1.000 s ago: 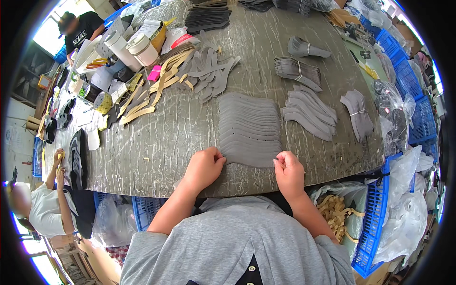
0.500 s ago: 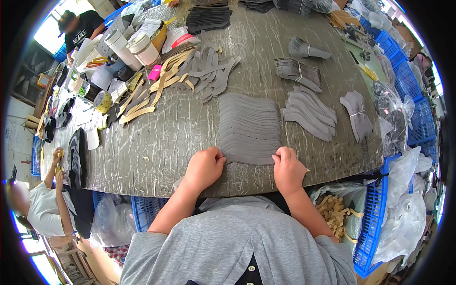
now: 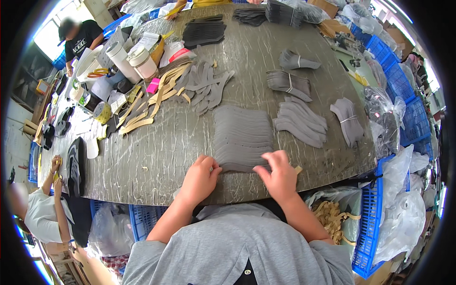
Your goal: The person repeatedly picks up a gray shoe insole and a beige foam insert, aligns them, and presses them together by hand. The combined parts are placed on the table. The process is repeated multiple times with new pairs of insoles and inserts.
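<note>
In front of me, a fanned row of grey curved cut pieces (image 3: 243,135) lies overlapped on the table, with small dark dots across several of them. My left hand (image 3: 199,179) is closed at the row's near left corner, thumb and curled fingers pinching the edge of the nearest grey piece. At the near right corner is my right hand (image 3: 279,175), thumb and forefinger apart, fingertips touching or just above the edge. Right of the row sits a loose fan of similar grey pieces (image 3: 301,121). A tied grey bundle (image 3: 347,121) lies beyond it.
More tied bundles (image 3: 289,84) and dark stacks (image 3: 204,32) lie farther back. Loose grey and tan strips (image 3: 161,92), a lidded jar (image 3: 141,61) and tape (image 3: 101,112) crowd the left. Blue crates (image 3: 368,223) flank the table's near edge. Co-workers sit at the left.
My right thumb and forefinger have spread apart from a pinch and shifted inward over the corner. My left hand stays pinched at its corner. The whole view has tilted slightly.
</note>
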Available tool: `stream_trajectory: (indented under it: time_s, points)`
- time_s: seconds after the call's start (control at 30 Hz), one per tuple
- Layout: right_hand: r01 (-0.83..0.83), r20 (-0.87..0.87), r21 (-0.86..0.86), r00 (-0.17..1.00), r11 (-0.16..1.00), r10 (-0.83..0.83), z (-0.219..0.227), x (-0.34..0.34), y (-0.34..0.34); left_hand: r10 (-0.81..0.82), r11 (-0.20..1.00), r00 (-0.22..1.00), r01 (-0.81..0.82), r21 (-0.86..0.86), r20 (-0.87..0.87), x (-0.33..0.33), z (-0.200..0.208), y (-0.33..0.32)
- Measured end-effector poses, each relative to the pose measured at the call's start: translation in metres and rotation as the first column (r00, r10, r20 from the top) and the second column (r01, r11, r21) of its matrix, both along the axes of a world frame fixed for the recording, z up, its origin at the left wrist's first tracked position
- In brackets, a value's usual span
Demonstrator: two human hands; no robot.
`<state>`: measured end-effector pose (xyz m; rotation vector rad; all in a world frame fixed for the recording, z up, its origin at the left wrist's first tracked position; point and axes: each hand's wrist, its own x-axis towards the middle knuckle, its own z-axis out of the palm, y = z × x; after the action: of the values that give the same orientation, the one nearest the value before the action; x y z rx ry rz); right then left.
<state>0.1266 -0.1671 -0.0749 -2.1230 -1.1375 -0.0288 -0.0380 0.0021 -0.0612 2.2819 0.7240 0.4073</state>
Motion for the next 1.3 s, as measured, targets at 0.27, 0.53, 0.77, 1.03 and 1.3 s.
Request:
stream_trajectory:
  time_s: [0.27, 0.53, 0.77, 1.03, 1.3]
  points:
    - [0.008, -0.032, -0.094, 0.999, 0.996, -0.011, 0.037, 0.039, -0.016, 0.003, 0.991, 0.965, 0.031, -0.127, 0.262, 0.005, 0.012, 0.000]
    - [0.282, 0.222, -0.050, 0.938, 0.958, -0.265, 0.046, 0.085, -0.009, -0.288, 0.956, 0.952, 0.279, 0.088, 0.103, 0.025, 0.046, -0.010]
    - [-0.340, -0.697, 0.226, 0.598, 0.913, 0.396, 0.061, -0.009, 0.025, -0.504, 0.822, 0.842, 0.398, 0.408, 0.193, 0.037, 0.043, -0.018]
    - [-0.127, -0.877, 0.454, 0.109, 0.882, 0.468, 0.024, -0.019, 0.029, -0.497, 0.868, 0.795, 0.446, 0.220, 0.348, 0.031, 0.043, -0.015]
    - [-0.093, -0.794, 0.606, 0.002, 0.790, 0.608, 0.039, 0.003, 0.028, -0.370, 0.913, 0.913, 0.322, 0.252, 0.174, 0.032, 0.090, 0.006]
